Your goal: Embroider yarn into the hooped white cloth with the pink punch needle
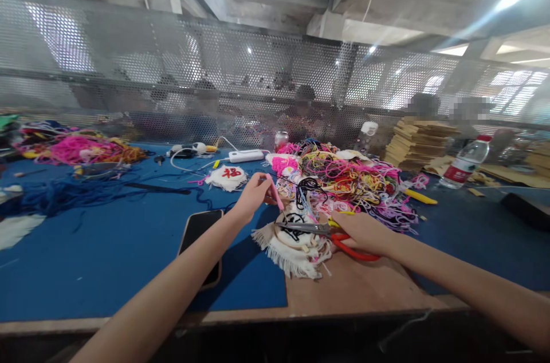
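Left hand (256, 198): pink tool (275, 194) pinched in the fingers, above the cloth.
Right hand (360, 231): scissors (306, 228) gripped by the handles, blades held over the cloth.
Cloth (281, 255): set near the table's (354, 288) front edge, right of the phone (201, 227).

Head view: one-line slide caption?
Right hand holds scissors over hooped, fringed white cloth, left hand a pink tool, beside heaped multicoloured yarn.
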`<move>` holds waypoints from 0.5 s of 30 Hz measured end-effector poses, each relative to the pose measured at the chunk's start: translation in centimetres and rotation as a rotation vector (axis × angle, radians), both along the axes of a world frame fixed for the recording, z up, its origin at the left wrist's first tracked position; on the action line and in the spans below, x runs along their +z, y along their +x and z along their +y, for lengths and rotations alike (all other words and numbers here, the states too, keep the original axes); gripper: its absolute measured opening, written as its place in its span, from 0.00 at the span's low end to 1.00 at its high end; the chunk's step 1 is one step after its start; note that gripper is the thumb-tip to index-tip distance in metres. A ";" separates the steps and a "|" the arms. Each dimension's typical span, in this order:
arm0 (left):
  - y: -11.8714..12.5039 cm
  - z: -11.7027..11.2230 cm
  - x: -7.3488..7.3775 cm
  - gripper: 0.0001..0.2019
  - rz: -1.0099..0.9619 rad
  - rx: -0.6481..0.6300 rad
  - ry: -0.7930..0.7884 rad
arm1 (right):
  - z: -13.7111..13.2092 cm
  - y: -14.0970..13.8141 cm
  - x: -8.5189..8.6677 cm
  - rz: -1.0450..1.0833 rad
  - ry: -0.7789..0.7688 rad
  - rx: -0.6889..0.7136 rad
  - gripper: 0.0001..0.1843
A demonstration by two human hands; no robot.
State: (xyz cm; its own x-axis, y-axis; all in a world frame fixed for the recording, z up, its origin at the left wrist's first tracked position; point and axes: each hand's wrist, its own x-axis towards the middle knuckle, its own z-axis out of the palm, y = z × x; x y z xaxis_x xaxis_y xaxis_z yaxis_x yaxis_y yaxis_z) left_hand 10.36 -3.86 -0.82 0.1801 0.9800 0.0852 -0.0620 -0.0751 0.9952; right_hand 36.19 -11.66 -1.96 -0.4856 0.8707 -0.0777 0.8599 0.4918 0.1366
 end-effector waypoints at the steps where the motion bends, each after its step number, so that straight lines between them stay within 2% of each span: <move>1: -0.1 0.1 0.0 0.06 -0.018 -0.001 -0.016 | 0.0 0.0 0.0 0.012 0.006 0.002 0.20; 4: -0.2 0.3 -0.1 0.08 -0.054 0.008 -0.085 | -0.2 0.2 0.0 0.028 0.040 0.006 0.17; 7: -0.4 0.3 -0.1 0.09 0.009 0.030 -0.112 | -0.6 0.8 0.4 0.020 0.051 -0.018 0.16; 9: -0.5 0.2 0.0 0.09 0.147 0.061 -0.026 | -1.0 1.5 0.9 0.038 0.033 -0.071 0.15; 12: -0.6 -0.1 -0.1 0.10 0.449 0.121 0.183 | -1.9 3.4 1.7 0.084 -0.006 -0.152 0.14; 15: -0.8 -0.3 -0.4 0.10 0.730 0.090 0.260 | -3.0 6.1 1.8 0.091 -0.033 -0.225 0.13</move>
